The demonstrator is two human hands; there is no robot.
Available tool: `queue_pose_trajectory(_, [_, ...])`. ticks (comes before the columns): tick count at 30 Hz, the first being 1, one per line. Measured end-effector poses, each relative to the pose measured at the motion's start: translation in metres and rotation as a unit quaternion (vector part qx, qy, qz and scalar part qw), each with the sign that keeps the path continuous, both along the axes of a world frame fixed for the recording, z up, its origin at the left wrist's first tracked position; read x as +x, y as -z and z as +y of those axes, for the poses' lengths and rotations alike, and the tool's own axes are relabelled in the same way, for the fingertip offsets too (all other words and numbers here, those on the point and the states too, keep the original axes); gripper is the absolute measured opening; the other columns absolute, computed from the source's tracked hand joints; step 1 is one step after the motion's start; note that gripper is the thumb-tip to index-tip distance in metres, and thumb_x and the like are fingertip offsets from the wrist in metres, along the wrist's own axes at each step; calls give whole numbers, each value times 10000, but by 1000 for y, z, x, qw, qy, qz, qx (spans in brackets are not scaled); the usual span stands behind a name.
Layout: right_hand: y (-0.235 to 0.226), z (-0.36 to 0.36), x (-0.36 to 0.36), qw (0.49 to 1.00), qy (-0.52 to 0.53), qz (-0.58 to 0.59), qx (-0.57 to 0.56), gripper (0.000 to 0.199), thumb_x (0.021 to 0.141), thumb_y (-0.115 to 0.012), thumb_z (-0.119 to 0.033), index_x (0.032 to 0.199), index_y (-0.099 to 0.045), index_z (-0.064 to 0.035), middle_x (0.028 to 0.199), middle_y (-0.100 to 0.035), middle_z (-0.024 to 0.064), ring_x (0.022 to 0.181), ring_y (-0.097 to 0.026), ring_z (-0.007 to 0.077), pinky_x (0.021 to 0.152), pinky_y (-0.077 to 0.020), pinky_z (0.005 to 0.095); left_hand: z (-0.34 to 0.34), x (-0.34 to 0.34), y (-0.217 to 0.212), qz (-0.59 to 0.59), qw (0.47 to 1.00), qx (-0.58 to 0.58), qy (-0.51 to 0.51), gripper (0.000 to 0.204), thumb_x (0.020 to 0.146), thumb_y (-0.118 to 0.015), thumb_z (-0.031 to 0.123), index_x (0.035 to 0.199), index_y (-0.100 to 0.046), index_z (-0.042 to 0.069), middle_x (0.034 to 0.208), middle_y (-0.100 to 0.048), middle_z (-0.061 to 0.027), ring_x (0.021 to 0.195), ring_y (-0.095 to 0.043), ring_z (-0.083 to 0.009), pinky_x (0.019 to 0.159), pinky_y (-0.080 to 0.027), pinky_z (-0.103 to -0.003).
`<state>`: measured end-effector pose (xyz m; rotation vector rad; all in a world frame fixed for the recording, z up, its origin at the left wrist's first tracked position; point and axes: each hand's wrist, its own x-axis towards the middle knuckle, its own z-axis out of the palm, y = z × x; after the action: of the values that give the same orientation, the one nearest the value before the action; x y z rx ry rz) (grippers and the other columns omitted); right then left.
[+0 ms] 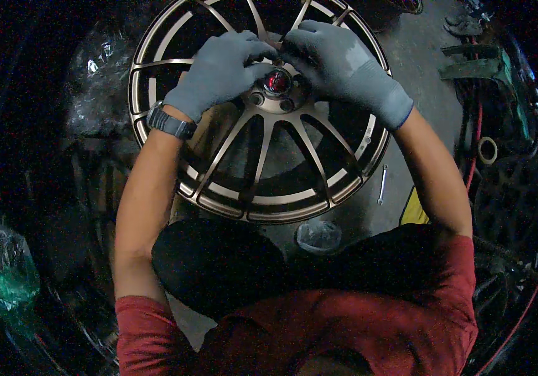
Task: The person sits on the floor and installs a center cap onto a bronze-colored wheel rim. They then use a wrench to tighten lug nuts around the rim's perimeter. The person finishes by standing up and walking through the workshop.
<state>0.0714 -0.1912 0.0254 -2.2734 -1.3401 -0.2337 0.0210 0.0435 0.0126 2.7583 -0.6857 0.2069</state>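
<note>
A head-worn fisheye looks steeply down over the wearer's red shirt. The wheel lies near, its far side cropped.

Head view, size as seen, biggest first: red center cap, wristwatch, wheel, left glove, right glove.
1. Wheel
2. Left glove and right glove: close in size, with fingers bent differently, so not ranked
3. Wristwatch
4. Red center cap

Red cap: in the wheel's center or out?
In: the red cap sits at the wheel's center, amid bolt holes. Fully seated: cannot tell.
</note>
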Motion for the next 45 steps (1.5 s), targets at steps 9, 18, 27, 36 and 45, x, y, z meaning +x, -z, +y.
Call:
queue_pose_trajectory(9, [-4,-5,-5,994,35,-96,-29,258,883,-692,-274,1078,-690,-105,965,-649,96,867,-670,306,718,-554,426,-5,9,5,-45,997,22,56,209,839,-720,224,990,-746,81,1011,-685,-89,923,-645,-317,814,-535,-429])
queue_pose_trajectory(18, [3,5,-4,991,43,-117,-47,241,912,-621,-311,1064,-654,-127,939,-674,80,876,-711,288,691,-593,436,-6,10,6,-66,997,21,45,212,824,-724,212,974,-742,64,1000,-683,-99,913,-642,-322,804,-534,-437])
queue_pose_trajectory(27, [6,6,-5,995,38,-86,-43,271,886,-656,-247,1128,-653,-124,951,-648,86,862,-681,307,712,-556,430,-4,12,12,-81,995,54,37,218,844,-711,257,991,-766,107,1016,-703,-81,930,-657,-302,819,-542,-424])
queue_pose_trajectory(36, [-3,-3,4,993,1,-112,-43,364,830,-690,-193,1187,-625,-173,1044,-625,75,936,-676,286,738,-554,419,-5,11,3,-96,994,18,41,216,853,-735,187,1020,-729,50,989,-678,-113,897,-646,-335,811,-528,-433])
queue_pose_trajectory(45, [-89,-69,5,976,36,-36,212,189,916,-683,-135,1068,-661,-25,967,-686,121,876,-694,239,753,-563,351,-58,0,-76,-1,981,-192,38,192,920,-698,120,1074,-724,8,992,-709,-81,921,-676,-200,832,-522,-310])
